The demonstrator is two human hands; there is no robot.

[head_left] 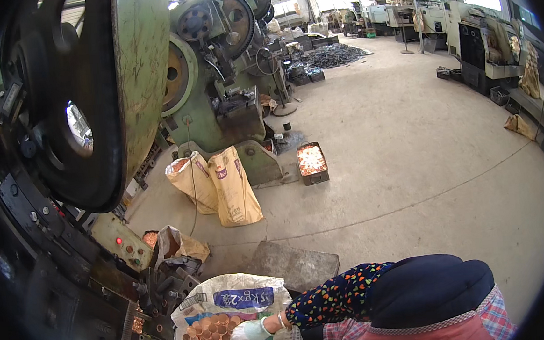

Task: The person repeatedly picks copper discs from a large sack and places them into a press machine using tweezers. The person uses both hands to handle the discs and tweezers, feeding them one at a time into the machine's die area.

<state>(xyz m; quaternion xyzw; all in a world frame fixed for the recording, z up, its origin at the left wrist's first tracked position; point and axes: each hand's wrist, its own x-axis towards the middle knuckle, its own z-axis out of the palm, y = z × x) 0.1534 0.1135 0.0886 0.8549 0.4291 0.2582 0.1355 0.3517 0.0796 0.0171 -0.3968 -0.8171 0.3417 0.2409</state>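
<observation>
My right hand [250,335], in a pale work glove, reaches over a heap of round copper-coloured discs [203,337]. Its fingers are closed, and a dark, thin thing shows at the fingertips near the lower edge, too small to name. The discs lie on a white printed sack [243,286] with a blue panel, beside the machine. The right arm wears a dark sleeve with a bright pattern and a bracelet at the wrist. My left hand does not show.
A green press with a large dark flywheel [99,120] stands close at left. A control box [122,240] has a red light. Paper sacks [235,189], a metal bin of copper-coloured pieces [312,158] and a flat metal plate [295,261] are on the floor ahead.
</observation>
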